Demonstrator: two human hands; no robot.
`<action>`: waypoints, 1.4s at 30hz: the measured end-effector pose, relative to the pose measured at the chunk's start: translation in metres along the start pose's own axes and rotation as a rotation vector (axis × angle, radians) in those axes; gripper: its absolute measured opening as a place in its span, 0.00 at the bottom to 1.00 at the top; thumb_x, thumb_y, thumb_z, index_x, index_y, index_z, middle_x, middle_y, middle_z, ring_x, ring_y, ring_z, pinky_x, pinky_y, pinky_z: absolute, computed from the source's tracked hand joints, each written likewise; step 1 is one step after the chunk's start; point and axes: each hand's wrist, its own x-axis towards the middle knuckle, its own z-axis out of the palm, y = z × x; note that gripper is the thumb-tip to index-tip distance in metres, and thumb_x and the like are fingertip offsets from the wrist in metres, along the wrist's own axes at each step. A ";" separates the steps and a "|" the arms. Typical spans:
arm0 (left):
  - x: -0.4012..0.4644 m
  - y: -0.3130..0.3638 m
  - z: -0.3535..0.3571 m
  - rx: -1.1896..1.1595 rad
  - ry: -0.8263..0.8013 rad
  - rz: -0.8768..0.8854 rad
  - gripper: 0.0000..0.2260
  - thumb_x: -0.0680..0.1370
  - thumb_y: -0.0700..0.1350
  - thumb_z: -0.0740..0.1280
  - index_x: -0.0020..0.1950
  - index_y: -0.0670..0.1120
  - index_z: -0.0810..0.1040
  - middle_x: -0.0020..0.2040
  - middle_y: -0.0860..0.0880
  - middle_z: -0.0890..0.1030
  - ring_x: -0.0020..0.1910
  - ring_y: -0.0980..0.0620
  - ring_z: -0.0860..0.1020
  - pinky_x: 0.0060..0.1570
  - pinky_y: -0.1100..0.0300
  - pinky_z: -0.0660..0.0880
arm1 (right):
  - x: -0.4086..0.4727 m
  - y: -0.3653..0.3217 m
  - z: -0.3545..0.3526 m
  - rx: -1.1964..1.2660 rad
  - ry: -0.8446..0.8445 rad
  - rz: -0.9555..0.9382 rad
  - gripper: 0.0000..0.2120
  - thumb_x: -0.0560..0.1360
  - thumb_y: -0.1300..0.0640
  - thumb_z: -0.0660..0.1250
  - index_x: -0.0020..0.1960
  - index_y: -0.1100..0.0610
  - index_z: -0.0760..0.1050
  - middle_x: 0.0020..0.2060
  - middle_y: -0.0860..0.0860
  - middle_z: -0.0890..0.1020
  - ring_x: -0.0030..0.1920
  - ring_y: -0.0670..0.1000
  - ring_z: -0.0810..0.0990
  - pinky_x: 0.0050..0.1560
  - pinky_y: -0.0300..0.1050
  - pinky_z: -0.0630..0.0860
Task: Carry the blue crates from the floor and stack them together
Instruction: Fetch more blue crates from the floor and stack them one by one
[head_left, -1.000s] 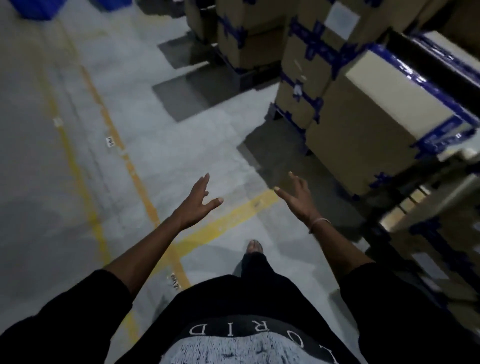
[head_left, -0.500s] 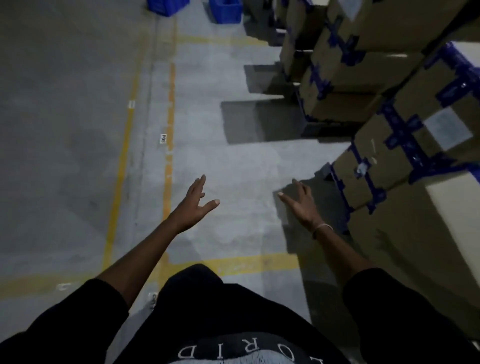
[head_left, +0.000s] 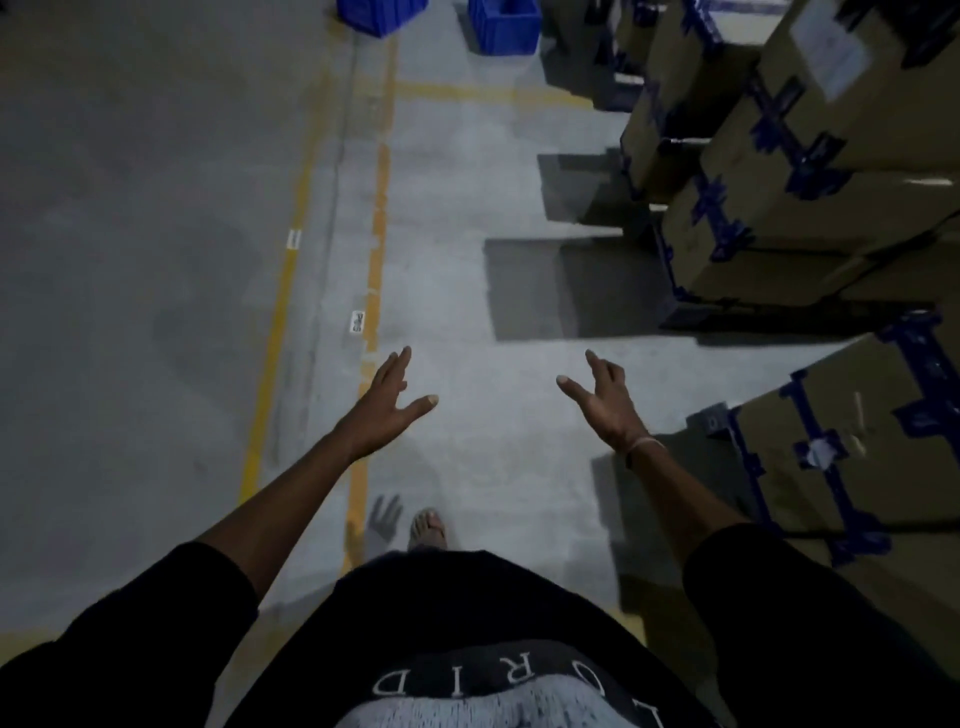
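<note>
**Empty-handed on the aisle, two blue crates ahead**

Fingers (head_left: 396, 364) of the left hand (head_left: 387, 402) are straight and spread, thumb splayed wide, holding nothing; the right hand (head_left: 602, 400) mirrors it, fingers loosely extended and thumb out, a thin band at the wrist. Both arms reach forward over bare concrete floor (head_left: 493, 291), palms facing roughly inward — the posture of someone walking toward a pick-up, not yet making one.

The landmark here is the yellow floor line (head_left: 382, 228) running up the aisle. Just left of its far end sits one blue crate (head_left: 382, 15), cut off by the top of the view; just right of that far end sits a second blue crate (head_left: 501, 26), also partly cropped. Both rest on the floor, well apart from the hands. To the right of the line, stacked cardboard boxes (head_left: 810, 171) bound with blue strapping crowd the aisle edge, casting dark shadows toward it.

One sandalled foot (head_left: 428, 527) shows just right of the line's near end.

The step in hand appears to be the approach. Done well, it likely means following the line, staying clear of the box corners on the right, then stooping close before gripping a crate at both sides — whether either crate is loaded cannot be told from here.
</note>
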 end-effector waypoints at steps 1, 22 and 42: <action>0.019 0.003 -0.016 0.018 -0.012 0.004 0.43 0.75 0.66 0.68 0.82 0.61 0.46 0.83 0.57 0.45 0.76 0.52 0.65 0.72 0.50 0.68 | 0.019 -0.015 0.003 0.012 0.005 0.001 0.45 0.68 0.26 0.64 0.79 0.45 0.57 0.76 0.45 0.56 0.77 0.54 0.59 0.75 0.58 0.61; 0.446 0.099 -0.216 0.042 0.016 -0.026 0.44 0.74 0.68 0.68 0.82 0.61 0.46 0.83 0.57 0.44 0.77 0.51 0.65 0.72 0.46 0.69 | 0.472 -0.227 -0.036 -0.030 -0.064 -0.039 0.43 0.71 0.28 0.63 0.79 0.46 0.56 0.77 0.51 0.57 0.75 0.58 0.62 0.74 0.60 0.63; 0.884 0.163 -0.436 0.027 0.006 -0.010 0.44 0.75 0.68 0.66 0.82 0.61 0.44 0.83 0.59 0.43 0.78 0.52 0.63 0.71 0.45 0.70 | 0.910 -0.433 -0.041 -0.006 -0.045 -0.018 0.45 0.70 0.28 0.65 0.79 0.48 0.58 0.76 0.49 0.58 0.76 0.53 0.63 0.75 0.53 0.62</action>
